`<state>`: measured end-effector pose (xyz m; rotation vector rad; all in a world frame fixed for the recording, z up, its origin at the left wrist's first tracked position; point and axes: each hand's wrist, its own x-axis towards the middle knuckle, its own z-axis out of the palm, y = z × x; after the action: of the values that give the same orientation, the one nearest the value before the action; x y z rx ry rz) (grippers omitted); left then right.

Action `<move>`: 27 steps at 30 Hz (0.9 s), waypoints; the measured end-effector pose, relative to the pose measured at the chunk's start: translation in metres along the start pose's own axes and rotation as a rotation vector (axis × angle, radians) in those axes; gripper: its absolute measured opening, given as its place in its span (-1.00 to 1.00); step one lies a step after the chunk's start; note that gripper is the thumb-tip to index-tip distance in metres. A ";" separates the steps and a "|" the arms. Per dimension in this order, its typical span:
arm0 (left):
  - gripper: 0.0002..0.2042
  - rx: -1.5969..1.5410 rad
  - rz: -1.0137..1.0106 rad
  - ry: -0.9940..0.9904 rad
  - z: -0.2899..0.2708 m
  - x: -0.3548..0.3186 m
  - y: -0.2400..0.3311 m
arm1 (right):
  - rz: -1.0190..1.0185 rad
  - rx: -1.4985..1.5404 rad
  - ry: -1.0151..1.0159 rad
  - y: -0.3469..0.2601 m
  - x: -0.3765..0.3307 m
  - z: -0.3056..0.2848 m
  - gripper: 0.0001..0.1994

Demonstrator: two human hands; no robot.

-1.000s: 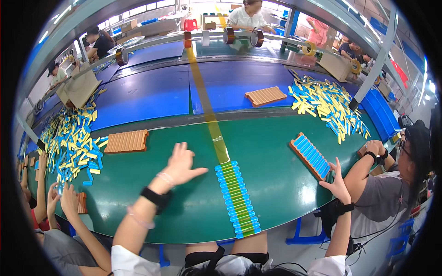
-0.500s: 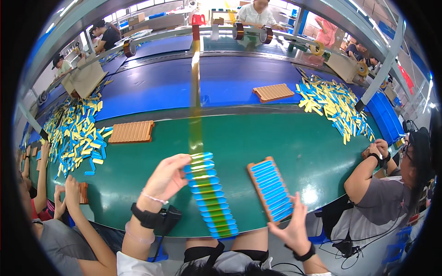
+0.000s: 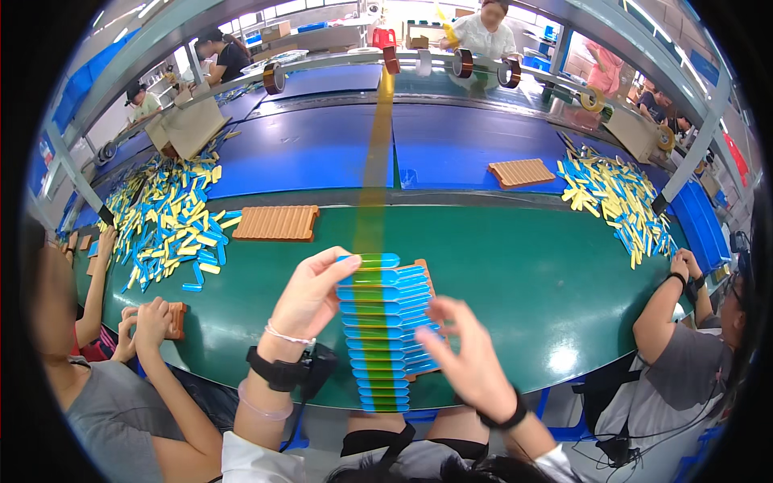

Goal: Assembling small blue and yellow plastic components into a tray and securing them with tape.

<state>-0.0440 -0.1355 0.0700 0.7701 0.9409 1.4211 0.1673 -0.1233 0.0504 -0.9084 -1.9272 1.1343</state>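
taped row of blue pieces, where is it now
The taped row is at lower middle in the head view, between left hand and right hand, partly covering an orange rack.

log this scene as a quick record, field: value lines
left hand: pinches far end of a strip of rounded blue pieces under translucent amber tape
right hand: open at an orange-brown ridged tray holding narrow blue pieces; contact unclear
overlap: strip covers the tray's left part in view
left pile: loose blue and yellow pieces
right pile: loose blue and yellow pieces

blue strips (image 3: 395,321): glossy plastic | tape (image 3: 374,173): translucent, shiny | tabletop (image 3: 531,274): smooth, glossy
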 end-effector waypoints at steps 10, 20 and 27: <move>-0.93 0.242 0.209 -0.016 0.057 -0.003 -0.031 | 0.158 0.748 -0.108 -0.005 0.042 -0.021 -0.87; -0.90 0.572 0.015 -0.168 0.063 -0.122 -0.133 | 0.519 0.753 -0.154 0.051 -0.127 -0.022 -0.93; -0.59 1.455 0.472 0.403 0.054 -0.082 -0.138 | 0.279 0.541 -0.076 0.044 -0.123 -0.020 -0.95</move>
<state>0.0732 -0.2156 -0.0217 1.8764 2.2712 1.1052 0.2553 -0.2021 -0.0093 -0.8483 -1.4527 1.7642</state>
